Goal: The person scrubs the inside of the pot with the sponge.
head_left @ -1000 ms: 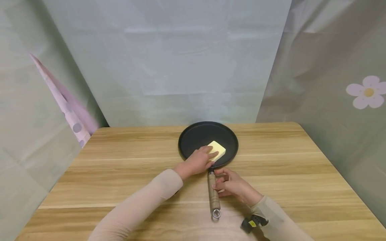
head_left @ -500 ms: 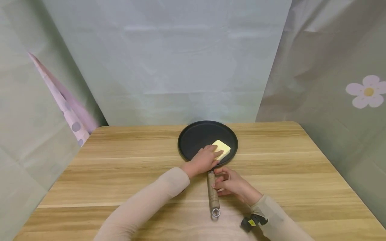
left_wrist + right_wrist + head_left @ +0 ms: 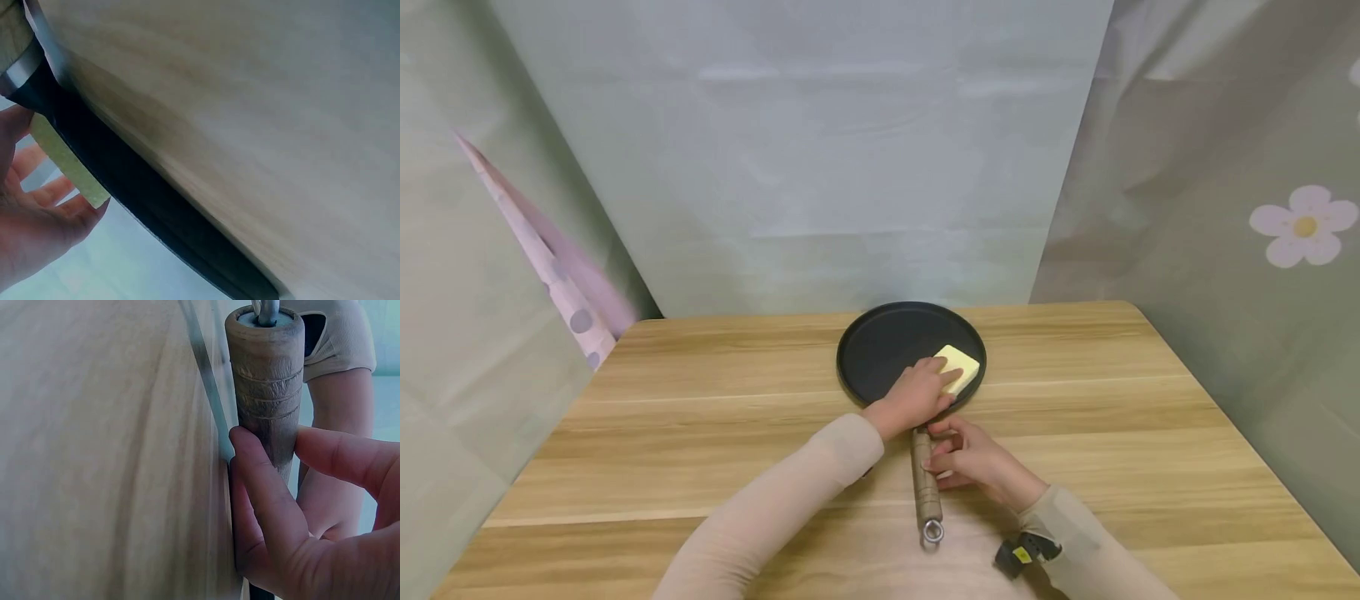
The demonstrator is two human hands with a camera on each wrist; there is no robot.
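A flat black frying pan [image 3: 887,346] with a shallow rim lies near the back of the table, its wooden handle [image 3: 927,492] pointing toward me. On the right part of its surface sits a pale yellow sponge [image 3: 961,363]. My left hand [image 3: 913,393] grips this sponge from above and covers its left side. In the left wrist view, fingers and thumb hold the sponge [image 3: 69,162] against the pan [image 3: 150,194]. My right hand [image 3: 981,458] pinches the handle between thumb and fingers, close to the pan; the right wrist view shows them on either side of the handle [image 3: 265,381].
The wooden table [image 3: 700,417] has its back edge just behind the pan. A pale cloth backdrop [image 3: 850,167] hangs behind it and on both sides. A black wrist camera [image 3: 1017,557] sits low beneath the right sleeve.
My left hand has slid the sponge to the right across the pan toward its rim. The right hand keeps its hold on the handle. The head view has shifted slightly.
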